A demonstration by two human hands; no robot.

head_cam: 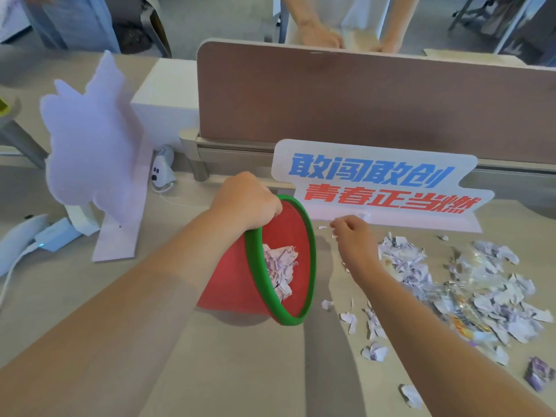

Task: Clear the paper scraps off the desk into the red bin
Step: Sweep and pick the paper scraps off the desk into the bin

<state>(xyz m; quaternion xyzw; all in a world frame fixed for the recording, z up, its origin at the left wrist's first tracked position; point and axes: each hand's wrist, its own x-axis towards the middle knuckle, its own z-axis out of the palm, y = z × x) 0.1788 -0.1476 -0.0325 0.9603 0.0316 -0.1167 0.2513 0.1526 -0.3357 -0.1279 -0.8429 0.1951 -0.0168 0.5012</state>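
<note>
A red bin (228, 284) with a green rim lies tipped on the desk, its mouth facing right. My left hand (246, 200) grips the top of its rim. Crumpled pale purple paper (279, 266) sits inside it. My right hand (355, 239) hovers just right of the bin's mouth, fingers curled and pinched over small scraps; whether it holds any I cannot tell. A large heap of torn paper scraps (481, 284) with some clear plastic covers the desk to the right. Loose scraps (374, 352) lie below my right forearm.
A white sign (376, 182) with blue and red lettering stands behind the scraps. A pale purple cut-out stand (93, 145) rises at the left, with a small white device (162, 170) and cables (12, 266) near it. A brown divider panel (361, 97) backs the desk; another person's hands (322, 37) work beyond it.
</note>
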